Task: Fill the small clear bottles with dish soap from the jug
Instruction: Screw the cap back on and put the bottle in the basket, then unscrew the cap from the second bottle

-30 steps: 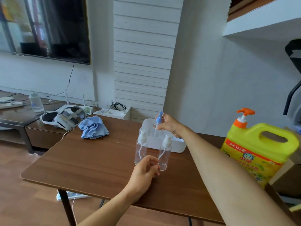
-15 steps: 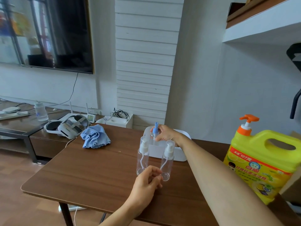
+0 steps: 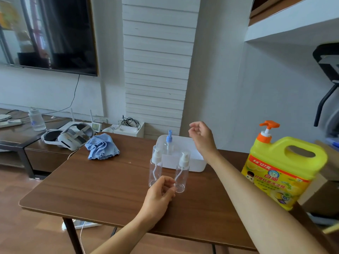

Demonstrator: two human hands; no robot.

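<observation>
Two small clear bottles with white pump tops stand side by side mid-table: the left clear bottle [image 3: 155, 168] and the right clear bottle [image 3: 182, 174]. My left hand [image 3: 160, 192] sits curled in front of and between their bases, fingertips against the right one's lower edge; I cannot tell whether it grips. A third bottle with a blue top [image 3: 169, 143] stands inside the white bin [image 3: 185, 165]. Above the bin hovers my right hand [image 3: 202, 137], its fingers loosely apart and holding nothing. At the table's right end stands the yellow dish soap jug [image 3: 283, 173] with its orange pump.
A crumpled blue cloth [image 3: 101, 147] lies on the brown table [image 3: 95, 182] at back left. Beyond it, a low cabinet holds a white headset [image 3: 68, 137] and a water bottle [image 3: 36, 120]. A cardboard box [image 3: 319, 197] sits behind the jug.
My right hand has let go of the blue-topped bottle, which now stands in the bin, and has risen to the right. My left hand stays at the clear bottles.
</observation>
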